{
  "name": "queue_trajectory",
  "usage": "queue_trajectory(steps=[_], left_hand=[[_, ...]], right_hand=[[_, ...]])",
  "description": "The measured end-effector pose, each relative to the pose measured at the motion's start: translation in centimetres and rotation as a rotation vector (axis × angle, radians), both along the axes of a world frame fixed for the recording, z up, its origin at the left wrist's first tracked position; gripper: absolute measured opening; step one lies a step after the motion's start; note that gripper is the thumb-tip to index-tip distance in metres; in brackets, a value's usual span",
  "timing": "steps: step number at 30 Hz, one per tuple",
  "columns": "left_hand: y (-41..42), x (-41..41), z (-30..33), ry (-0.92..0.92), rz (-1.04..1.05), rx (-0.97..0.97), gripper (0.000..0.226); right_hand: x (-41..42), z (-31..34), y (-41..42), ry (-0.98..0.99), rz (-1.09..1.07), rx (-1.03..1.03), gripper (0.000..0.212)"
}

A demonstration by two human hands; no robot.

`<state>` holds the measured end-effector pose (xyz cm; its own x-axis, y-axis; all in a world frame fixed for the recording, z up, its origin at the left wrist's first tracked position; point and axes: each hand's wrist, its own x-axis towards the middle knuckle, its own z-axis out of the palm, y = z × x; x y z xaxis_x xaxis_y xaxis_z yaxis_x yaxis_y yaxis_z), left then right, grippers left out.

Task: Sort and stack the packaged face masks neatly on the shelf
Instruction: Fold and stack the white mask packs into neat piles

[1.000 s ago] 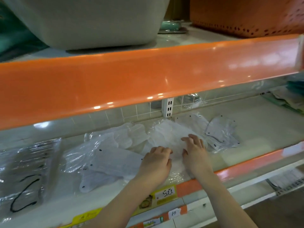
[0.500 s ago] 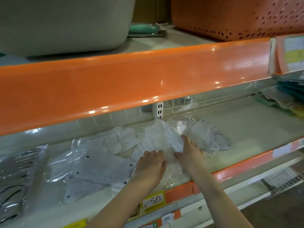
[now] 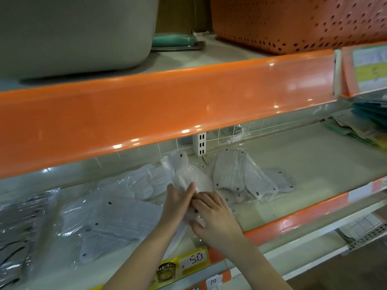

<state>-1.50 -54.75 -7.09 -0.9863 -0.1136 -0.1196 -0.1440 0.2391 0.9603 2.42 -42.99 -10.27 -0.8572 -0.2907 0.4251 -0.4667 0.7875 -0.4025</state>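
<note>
Two hands on one clear-wrapped white mask packet (image 3: 184,174): left hand (image 3: 178,203) grip clamped, right hand (image 3: 211,216) pinching near end; I judge long axis runs away toward slotted white upright (image 3: 200,144).

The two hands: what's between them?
In the head view, a clear-wrapped mask pack stands tilted between the left hand and right hand, both holding it.
</note>
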Motion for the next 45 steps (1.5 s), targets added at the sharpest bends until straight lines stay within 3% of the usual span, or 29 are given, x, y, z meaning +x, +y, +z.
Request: queue_trajectory(steps=[3,6,11,14,16,24,31,38,41,45], left_hand=[[-0.6,0.4,0.1,-0.019,0.048,0.222,0.019],[-1.3,0.3,0.0,-0.095,0.017,0.382,0.024],[-2.5,-0.7,-0.6,-0.058,0.040,-0.072,0.041],[-3.7,-1.2,-1.4,0.089,0.089,-0.466,0.036],[-3.8,-0.9,-1.2,0.166,0.079,-0.584,0.036],[-0.7,-0.2,-0.6,0.231,-0.216,-0.577,0.029],[3.6,-1.1,-0.2,0.319,-0.388,-0.688,0.034],[4.5,-1.6,-1.3,0.217,-0.385,-0.750,0.034],[3.8,-1.2,-1.6,0.228,-0.387,-0.738,0.037],[3.1,-1.0,-1.3,0.261,-0.475,-0.734,0.051]], right_hand=[[0.7,0.6,-0.5,-0.039,0.103,-0.143,0.038],[1.2,1.3,-1.0,-0.062,0.125,-0.301,0.043],[1.0,0.9,-1.5,-0.083,0.012,-0.363,0.047],[0.9,0.1,-1.6,-0.044,-0.038,-0.247,0.041],[0.9,-0.2,-1.7,0.036,-0.090,-0.145,0.034],[-1.4,0.3,1.2,0.040,-0.384,-0.090,0.020],[-3.9,0.2,5.8,-0.267,-0.434,0.107,0.052],[-3.5,-0.9,6.1,-0.158,-0.495,0.100,0.026],[-2.8,-1.2,5.7,-0.136,-0.507,0.170,0.027],[-2.4,-0.6,6.2,-0.155,-0.512,0.089,0.030]])
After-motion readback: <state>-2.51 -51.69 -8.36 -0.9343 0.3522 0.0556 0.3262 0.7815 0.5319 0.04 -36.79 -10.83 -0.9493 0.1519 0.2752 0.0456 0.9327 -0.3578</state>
